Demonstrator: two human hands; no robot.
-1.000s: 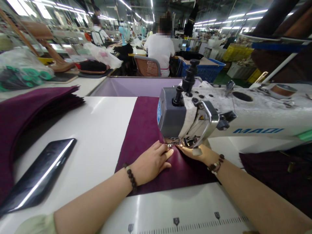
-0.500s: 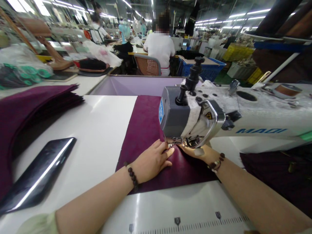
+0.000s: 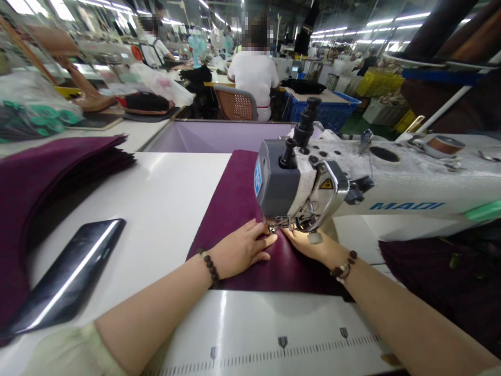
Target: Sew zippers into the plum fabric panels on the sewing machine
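Note:
A dark purple fabric piece lies on the white table under the head of a white and grey sewing machine. My left hand rests flat on the fabric just left of the presser foot, fingers stretched toward the needle. My right hand lies on the fabric under the machine head, to the right of the needle; its fingertips are partly hidden by the machine. Both wrists wear bead bracelets.
A black phone lies on the table at the left. A stack of purple fabric pieces sits at far left. A ruler scale runs along the table's near edge. A person in white sits ahead, back turned.
The fabric has slid away from me under the machine head, its near edge now farther from the ruler. Both hands have moved forward with it.

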